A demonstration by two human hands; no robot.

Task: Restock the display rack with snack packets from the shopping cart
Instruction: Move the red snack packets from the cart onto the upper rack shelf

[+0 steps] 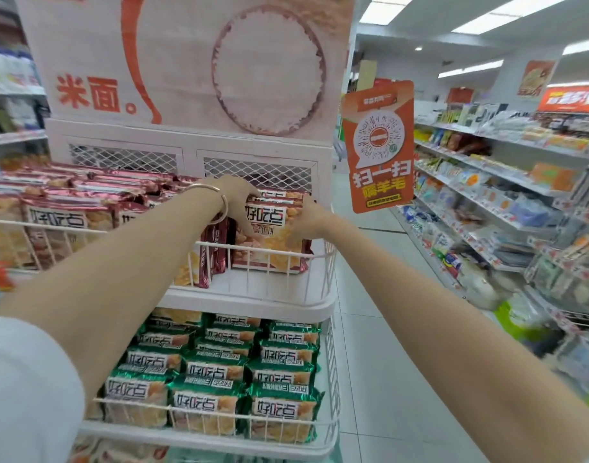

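Left hand: our left hand (pixel 235 194), a bangle (pixel 220 195) on its wrist, curls its fingers over the top left edge of the red packets (pixel 269 225)
Right hand: our right hand (pixel 305 223) grips the same stack at its right edge, fingers on the front face
Red packets: upright at the right end of the upper tier of the rack (pixel 279 297), behind the wire front
Lower tier: we see green packets (pixel 216 369) in rows
Right: an orange sign (pixel 378 145) hangs beside the rack

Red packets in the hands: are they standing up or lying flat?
Standing up. The red packets stand on edge in the top basket, fronts facing out, with the left hand and right hand gripping their sides.
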